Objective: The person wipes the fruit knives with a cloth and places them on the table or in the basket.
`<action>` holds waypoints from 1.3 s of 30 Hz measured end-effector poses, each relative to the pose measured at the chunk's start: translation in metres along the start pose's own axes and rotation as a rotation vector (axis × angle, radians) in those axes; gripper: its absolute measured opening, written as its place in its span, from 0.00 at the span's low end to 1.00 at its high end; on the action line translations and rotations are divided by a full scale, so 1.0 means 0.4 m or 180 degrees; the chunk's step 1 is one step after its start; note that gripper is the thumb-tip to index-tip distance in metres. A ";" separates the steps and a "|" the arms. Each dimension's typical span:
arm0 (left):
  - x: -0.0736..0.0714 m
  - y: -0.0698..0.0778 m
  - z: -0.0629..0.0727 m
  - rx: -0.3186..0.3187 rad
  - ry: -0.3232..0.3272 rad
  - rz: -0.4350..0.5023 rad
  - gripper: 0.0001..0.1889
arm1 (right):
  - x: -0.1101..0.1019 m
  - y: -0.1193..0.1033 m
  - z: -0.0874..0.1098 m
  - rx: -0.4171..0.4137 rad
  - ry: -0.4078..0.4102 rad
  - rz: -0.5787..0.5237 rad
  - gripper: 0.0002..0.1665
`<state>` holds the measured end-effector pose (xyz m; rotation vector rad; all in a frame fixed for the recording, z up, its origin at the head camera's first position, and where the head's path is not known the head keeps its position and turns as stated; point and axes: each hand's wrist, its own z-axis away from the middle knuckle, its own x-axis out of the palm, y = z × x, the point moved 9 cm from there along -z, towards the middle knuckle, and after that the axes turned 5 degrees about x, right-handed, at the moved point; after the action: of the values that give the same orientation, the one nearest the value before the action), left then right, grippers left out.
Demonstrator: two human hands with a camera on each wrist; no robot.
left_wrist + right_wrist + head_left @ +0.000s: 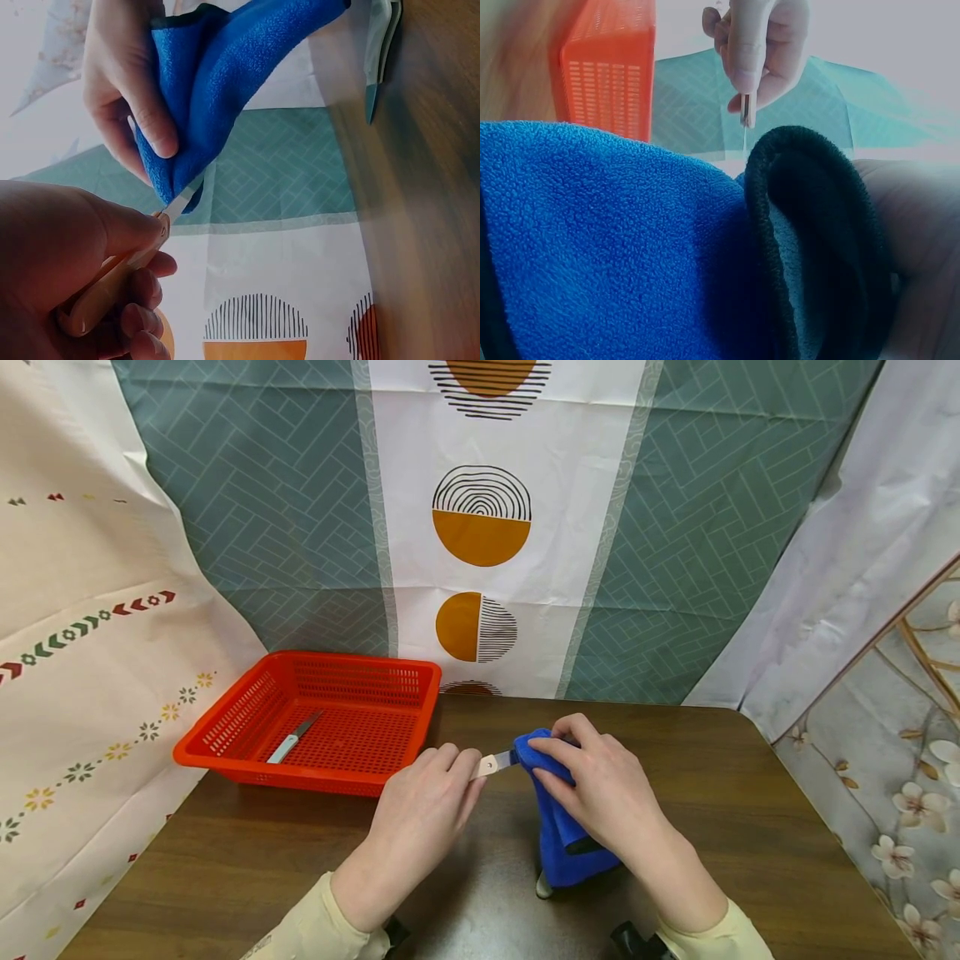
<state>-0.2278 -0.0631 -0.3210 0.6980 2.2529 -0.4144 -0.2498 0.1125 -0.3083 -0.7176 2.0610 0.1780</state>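
We find the left hand (423, 802) clamped on the knife (487, 766) by its pale handle, thumb pressed along it. The right hand (600, 777) pinches the blue cloth (566, 864) round the blade, whose far part is hidden by folds. We place the knife above the table (705, 760), between both hands and to the right of the red basket (431, 693). A second knife (285, 747) lies inside that basket. Below the cloth we note a pale object (543, 887), partly covered in the head view.
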 end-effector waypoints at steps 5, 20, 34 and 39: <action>-0.001 -0.001 0.000 -0.0011 0.0016 0.0013 0.12 | -0.001 0.012 -0.001 0.0032 0.0003 0.0013 0.24; -0.011 -0.001 0.000 -0.0004 0.0090 0.0063 0.13 | -0.002 0.049 -0.004 0.0235 -0.0081 0.0058 0.25; -0.007 -0.004 0.001 -0.0030 0.0066 0.0065 0.12 | -0.010 0.082 -0.004 0.0467 -0.0178 0.0114 0.25; -0.009 -0.004 0.000 -0.0018 0.0102 0.0070 0.12 | -0.016 0.095 -0.003 0.0583 -0.0202 0.0106 0.24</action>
<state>-0.2266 -0.0657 -0.3183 0.7307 2.2734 -0.3886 -0.2691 0.1457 -0.3080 -0.5586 1.9993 0.0297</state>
